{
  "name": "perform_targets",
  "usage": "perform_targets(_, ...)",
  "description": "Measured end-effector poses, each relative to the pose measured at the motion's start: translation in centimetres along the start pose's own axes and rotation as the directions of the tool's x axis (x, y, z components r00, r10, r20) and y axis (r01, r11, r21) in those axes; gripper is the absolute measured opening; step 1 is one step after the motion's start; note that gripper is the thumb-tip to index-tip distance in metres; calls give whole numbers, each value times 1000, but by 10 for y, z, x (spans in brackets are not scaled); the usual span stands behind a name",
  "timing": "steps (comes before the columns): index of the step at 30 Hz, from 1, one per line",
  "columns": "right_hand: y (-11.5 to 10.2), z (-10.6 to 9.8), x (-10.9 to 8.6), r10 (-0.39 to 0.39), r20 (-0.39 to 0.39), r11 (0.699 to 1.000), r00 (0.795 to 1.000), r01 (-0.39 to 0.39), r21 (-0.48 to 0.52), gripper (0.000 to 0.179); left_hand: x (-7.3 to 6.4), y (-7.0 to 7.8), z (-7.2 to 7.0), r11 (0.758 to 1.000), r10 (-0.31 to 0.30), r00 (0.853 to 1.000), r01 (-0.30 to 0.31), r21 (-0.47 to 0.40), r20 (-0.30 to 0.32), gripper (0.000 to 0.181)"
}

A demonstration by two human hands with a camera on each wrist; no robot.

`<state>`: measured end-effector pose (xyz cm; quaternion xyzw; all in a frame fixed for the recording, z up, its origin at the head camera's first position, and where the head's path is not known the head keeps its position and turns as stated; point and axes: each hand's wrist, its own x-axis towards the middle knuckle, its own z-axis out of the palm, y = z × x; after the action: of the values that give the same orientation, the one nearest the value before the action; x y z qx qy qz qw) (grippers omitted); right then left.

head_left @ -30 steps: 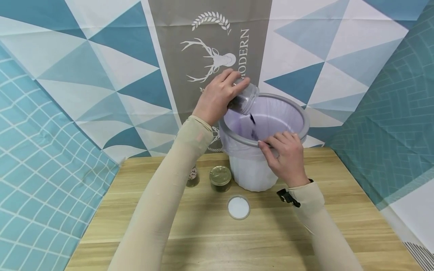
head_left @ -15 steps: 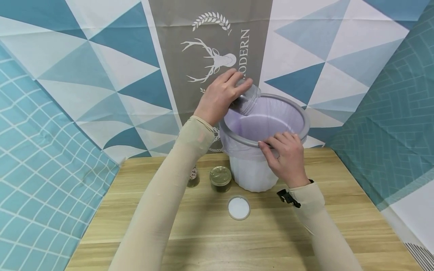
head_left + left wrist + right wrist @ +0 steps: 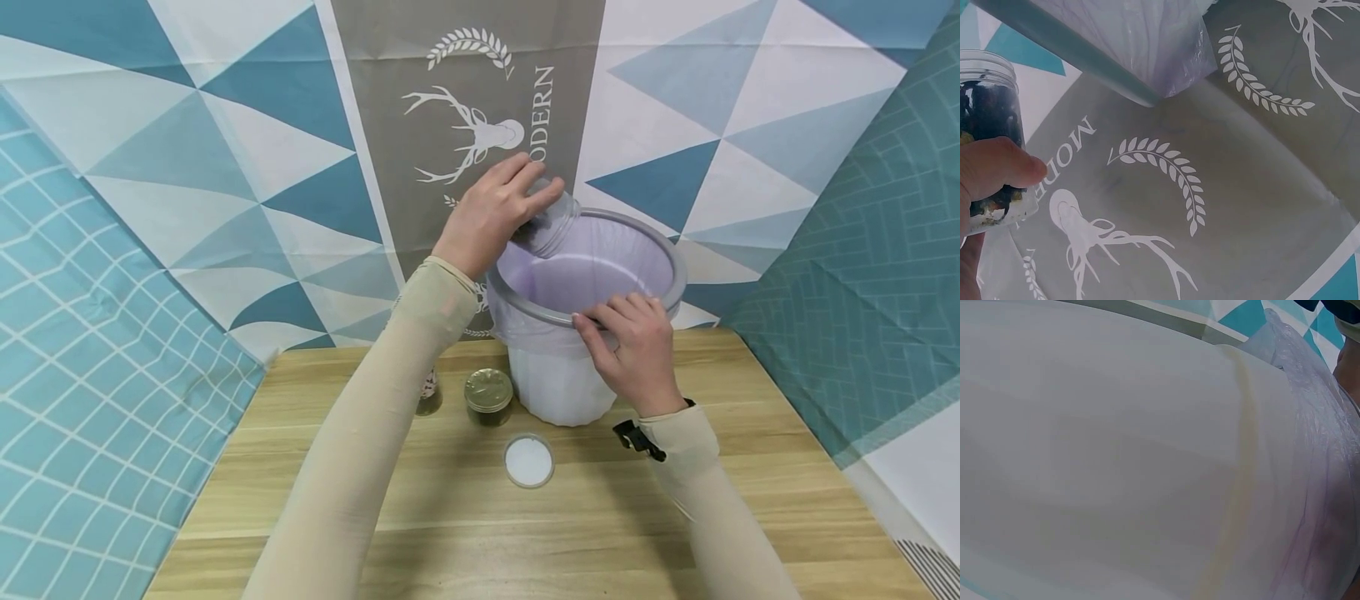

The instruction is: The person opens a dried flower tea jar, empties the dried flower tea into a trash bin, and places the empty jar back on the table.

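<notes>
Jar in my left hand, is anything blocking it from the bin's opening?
Nothing visible does: the left hand holds the jar tilted, mouth at the left side of the opening of the bin. The right hand holds the front rim, apart from the jar.

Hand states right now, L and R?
Left hand: holding the clear jar, tilted toward the white bin.
Right hand: gripping the bin's grey rim.

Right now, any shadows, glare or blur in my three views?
Head: bright, with soft shadows and faint sheen on the table; left wrist: dimmer, jar cropped by the left edge; right wrist: dim and hazy, the bin filling most of it, its wall soft.
</notes>
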<state>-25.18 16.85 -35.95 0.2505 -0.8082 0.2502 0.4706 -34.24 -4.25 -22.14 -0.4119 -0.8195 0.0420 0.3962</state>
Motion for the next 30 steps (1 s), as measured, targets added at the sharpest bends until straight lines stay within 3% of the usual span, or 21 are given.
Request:
perform_targets(15,0,0,0,-12,-15,1000,1000,12,16,44,0,1,1,1000,23,1000,-23,15,1,45)
perform_targets(30,0,0,0,-6,-8,1000,1000,6,14,38,0,2,1,998,51,999,-50,36,-18,45)
